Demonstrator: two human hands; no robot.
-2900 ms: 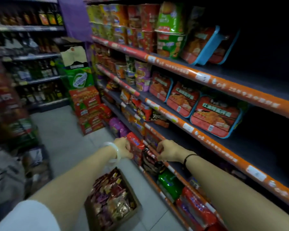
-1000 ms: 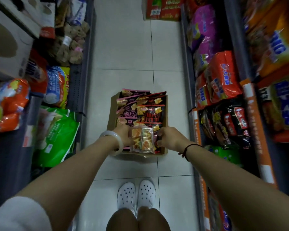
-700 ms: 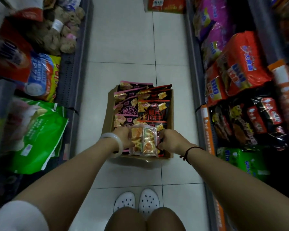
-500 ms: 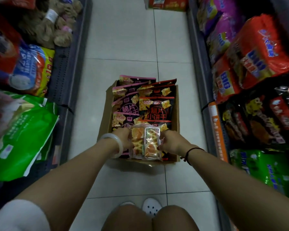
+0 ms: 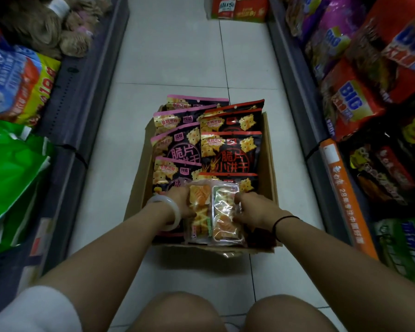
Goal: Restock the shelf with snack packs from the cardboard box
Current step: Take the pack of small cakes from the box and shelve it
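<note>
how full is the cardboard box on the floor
Nearly full: the cardboard box holds two overlapping rows of black snack packs that hide its bottom, with the far ones poking over its edge.

Cardboard box (image 5: 271,164): plain brown. Pink-trimmed snack packs (image 5: 175,149) and red-trimmed snack packs (image 5: 230,152): black ground, yellow cracker print. Clear packs (image 5: 213,209): transparent, orange and yellow-green contents. Floor (image 5: 173,56): white tiles, dark grout lines. Shelf strip (image 5: 345,195): orange, white characters. Bracelet (image 5: 170,212): white. Wrist cord (image 5: 283,224): black.
</note>
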